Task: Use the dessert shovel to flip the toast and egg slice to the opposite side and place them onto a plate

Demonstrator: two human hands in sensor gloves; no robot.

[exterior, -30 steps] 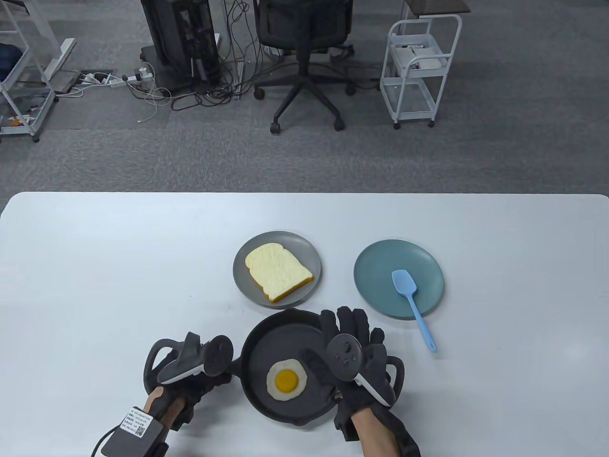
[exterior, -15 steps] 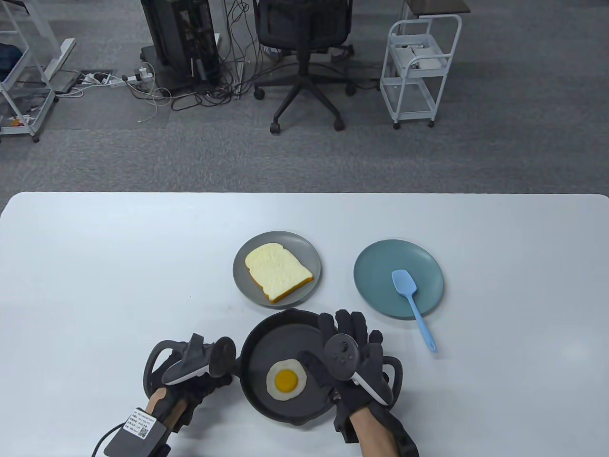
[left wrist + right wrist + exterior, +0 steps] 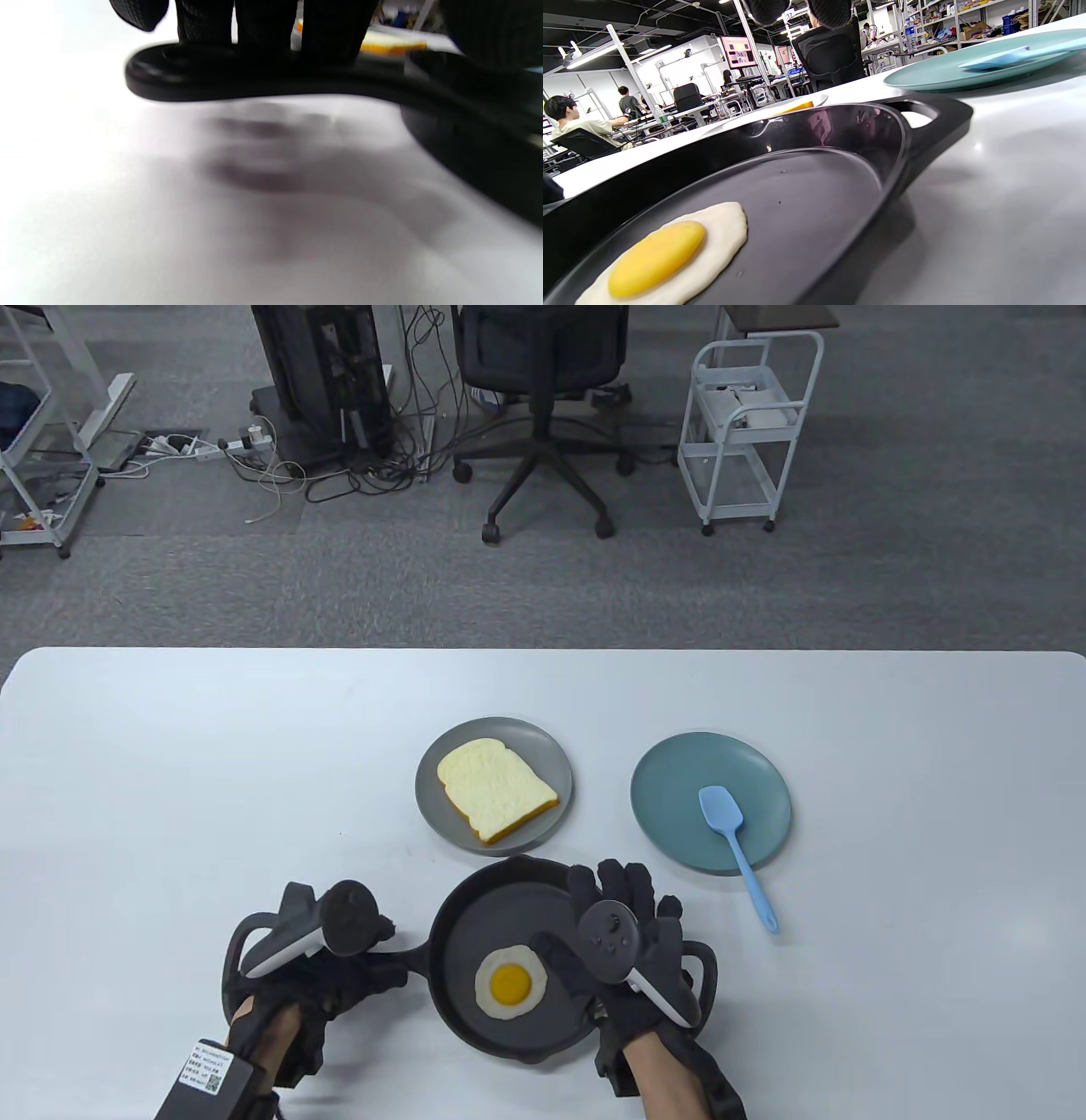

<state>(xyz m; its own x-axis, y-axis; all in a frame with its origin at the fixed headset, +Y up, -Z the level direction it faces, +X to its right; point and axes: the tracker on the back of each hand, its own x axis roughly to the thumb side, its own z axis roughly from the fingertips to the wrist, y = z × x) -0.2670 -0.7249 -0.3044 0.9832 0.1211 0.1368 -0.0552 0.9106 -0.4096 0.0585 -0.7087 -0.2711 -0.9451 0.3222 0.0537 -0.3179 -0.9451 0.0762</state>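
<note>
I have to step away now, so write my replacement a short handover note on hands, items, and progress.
Left hand: fingers lie over the black frying pan's long handle; a firm grip isn't clear.
Right hand: open above the pan's right side, holding nothing.
Fried egg slice: yolk up in the pan. Toast slice: on the grey plate. Light blue dessert shovel: untouched on the teal plate.
Done: nothing visibly flipped. Left: pick up shovel, flip both, plate them.

Bright, even light; left wrist view blurred
</note>
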